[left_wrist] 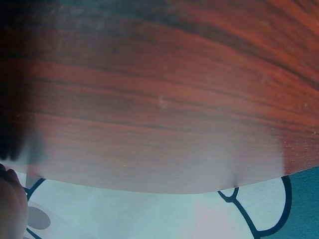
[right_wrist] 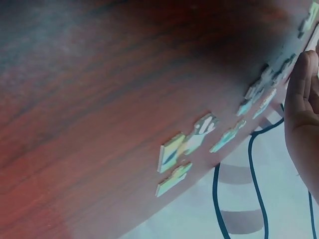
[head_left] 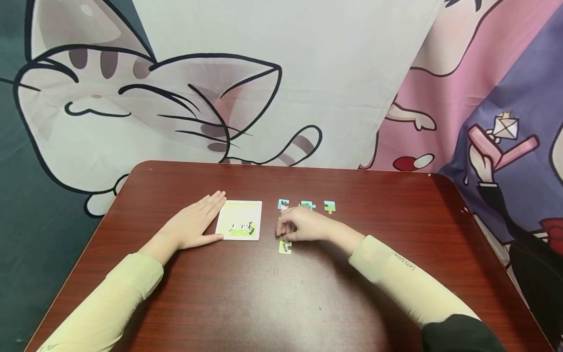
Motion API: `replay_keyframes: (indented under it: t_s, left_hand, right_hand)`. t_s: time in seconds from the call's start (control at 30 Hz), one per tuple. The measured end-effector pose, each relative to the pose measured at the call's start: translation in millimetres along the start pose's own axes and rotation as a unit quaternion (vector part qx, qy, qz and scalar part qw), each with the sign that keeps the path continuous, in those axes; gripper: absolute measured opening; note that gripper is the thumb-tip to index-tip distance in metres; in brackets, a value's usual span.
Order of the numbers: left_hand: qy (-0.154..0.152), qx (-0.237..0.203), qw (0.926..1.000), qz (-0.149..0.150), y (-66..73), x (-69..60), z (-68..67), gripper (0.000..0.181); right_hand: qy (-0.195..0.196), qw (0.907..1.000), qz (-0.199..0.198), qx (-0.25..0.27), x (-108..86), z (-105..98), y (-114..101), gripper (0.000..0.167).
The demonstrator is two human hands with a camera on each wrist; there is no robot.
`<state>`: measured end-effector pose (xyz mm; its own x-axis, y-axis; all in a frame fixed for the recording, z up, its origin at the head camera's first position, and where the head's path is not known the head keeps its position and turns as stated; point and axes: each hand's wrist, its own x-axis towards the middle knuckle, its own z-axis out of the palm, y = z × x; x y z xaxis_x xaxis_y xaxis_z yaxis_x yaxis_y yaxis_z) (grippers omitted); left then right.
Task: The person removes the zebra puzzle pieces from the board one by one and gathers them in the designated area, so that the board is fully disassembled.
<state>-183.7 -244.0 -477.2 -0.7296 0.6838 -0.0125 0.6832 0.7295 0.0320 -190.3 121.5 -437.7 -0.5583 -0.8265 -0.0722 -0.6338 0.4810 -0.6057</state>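
Observation:
My left hand [head_left: 193, 222] lies flat with fingers straight at the left side of a square white card [head_left: 239, 220], which bears a small green, black and white picture. Over the puzzle pieces just right of the card, my right hand [head_left: 303, 225] has its fingers curled down; whether a piece is between them is hidden. One puzzle piece [head_left: 285, 247] shows in front of its thumb. Behind the hand lie a blue piece [head_left: 283, 204], another piece [head_left: 307, 205] and a green-blue corner piece [head_left: 329, 206]. The right wrist view shows more pieces, including a yellow-green one [right_wrist: 171, 152].
The brown wooden table [head_left: 246, 303] has rounded far corners. Beyond its far edge hangs a cloth printed with a cartoon cat [head_left: 110, 132]. Pink and purple printed cloth [head_left: 462, 93] hangs at the right, with a dark object [head_left: 534, 288] beside the table.

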Motion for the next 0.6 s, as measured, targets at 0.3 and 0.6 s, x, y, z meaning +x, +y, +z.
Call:
replay_keyframes:
  t_s: [0.3,0.6]
  left_hand:
    - [0.000,-0.003,1.0000,0.001,0.7,-0.2,-1.6,0.099]
    - [-0.001,0.000,1.0000,-0.001,1.1,-0.5,-3.0,0.100]
  right_hand:
    - [0.012,0.9997,-0.005,0.020,12.7,-5,-7,0.010]
    - [0.018,0.9998,0.006,0.011,38.7,-4,-16,0.008]
